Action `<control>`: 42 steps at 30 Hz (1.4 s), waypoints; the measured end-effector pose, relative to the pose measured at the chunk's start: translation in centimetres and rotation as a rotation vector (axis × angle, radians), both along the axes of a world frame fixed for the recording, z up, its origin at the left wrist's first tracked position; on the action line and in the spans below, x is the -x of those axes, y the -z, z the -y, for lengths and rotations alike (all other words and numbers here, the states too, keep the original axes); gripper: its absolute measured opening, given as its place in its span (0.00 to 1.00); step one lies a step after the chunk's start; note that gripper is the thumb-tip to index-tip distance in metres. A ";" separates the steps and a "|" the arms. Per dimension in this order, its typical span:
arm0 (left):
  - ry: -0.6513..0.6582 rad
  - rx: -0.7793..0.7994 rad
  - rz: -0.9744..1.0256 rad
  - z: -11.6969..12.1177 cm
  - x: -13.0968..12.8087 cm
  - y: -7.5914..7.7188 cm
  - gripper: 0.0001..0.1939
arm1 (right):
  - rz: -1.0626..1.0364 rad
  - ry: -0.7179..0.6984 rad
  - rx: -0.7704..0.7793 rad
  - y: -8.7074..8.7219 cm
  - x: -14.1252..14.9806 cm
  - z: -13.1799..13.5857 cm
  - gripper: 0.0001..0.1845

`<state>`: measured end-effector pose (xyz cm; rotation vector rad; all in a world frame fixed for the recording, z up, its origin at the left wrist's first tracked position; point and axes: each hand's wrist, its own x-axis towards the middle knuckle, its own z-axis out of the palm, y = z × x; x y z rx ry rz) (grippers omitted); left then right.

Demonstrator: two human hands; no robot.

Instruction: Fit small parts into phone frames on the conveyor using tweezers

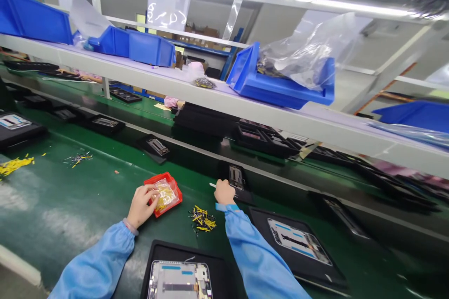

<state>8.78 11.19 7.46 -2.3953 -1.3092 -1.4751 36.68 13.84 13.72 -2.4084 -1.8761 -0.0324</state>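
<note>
Head view. Red tray (179,192) on green desk (87,196); in it, clear bag (167,195) of yellow pieces. Bag lies under my left fingers (153,192), touching; whether they grip it, can't tell. My right fingers (220,186) clenched round white stick (212,185), its tip poking out leftward. Counted: one tray, one bag, one stick, three loose piles of small strips (204,219).

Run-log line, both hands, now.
left hand: fingers at clear bag in red tray | right hand: grips white stick | between: yellow-and-black pile | nearest: opened device
</note>
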 end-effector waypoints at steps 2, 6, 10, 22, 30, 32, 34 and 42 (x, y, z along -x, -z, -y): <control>0.006 0.012 -0.006 0.0 0.0 0.0 0.10 | -0.199 -0.035 -0.067 0.4 0.3 1.9 0.08; 0.035 0.050 -0.015 -0.1 0.2 0.0 0.10 | -0.629 -0.154 -0.199 1.6 1.0 7.1 0.21; 0.075 0.071 -0.023 0.3 0.1 -0.6 0.11 | -1.012 -0.184 -0.287 2.5 1.6 11.5 0.37; 0.770 0.232 -0.402 8.4 -4.9 -1.5 0.08 | -1.722 -0.028 -0.116 6.8 3.3 15.4 0.29; 0.748 0.279 -0.373 8.1 -4.7 -0.7 0.11 | -1.699 -0.082 -0.094 6.9 3.5 15.9 0.22; 0.744 0.285 -0.365 8.1 -4.7 -0.7 0.12 | -1.687 -0.084 -0.093 7.1 3.5 16.0 0.21; 0.730 0.293 -0.354 8.1 -4.8 -0.6 0.14 | -1.670 -0.094 -0.094 7.1 3.5 16.1 0.20; 0.698 0.305 -0.361 8.1 -4.9 -0.7 0.15 | -1.443 -0.265 -0.192 7.2 3.3 16.2 0.13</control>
